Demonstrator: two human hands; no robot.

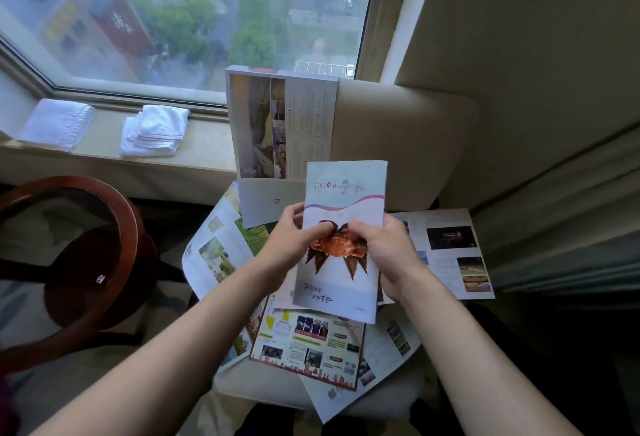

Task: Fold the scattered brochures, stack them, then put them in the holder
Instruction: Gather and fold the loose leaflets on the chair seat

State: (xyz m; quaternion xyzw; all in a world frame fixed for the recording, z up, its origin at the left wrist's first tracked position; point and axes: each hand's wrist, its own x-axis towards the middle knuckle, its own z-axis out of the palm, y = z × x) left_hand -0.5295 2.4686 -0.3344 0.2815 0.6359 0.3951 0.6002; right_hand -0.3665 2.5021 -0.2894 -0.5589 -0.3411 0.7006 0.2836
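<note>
I hold a folded white brochure (343, 200) with a crab picture upright above a chair seat. My left hand (294, 238) grips its left edge, thumb on the front. My right hand (384, 252) grips its right edge, thumb on the crab picture. Under it, several open brochures lie scattered on the seat: a red-bordered one (311, 342), one hanging off the left edge (218, 255), one at the right (450, 252), one at the front (381, 359). A large brochure (280, 124) leans upright against the chair back, with a grey folded sheet (263, 203) below it. I cannot make out a holder.
The cream chair back (398, 144) rises behind the seat. A round wooden table with a glass top (114, 214) stands to the left. Folded white towels (156, 130) and a flat cloth (57, 124) lie on the window sill. A curtain (554, 227) hangs at the right.
</note>
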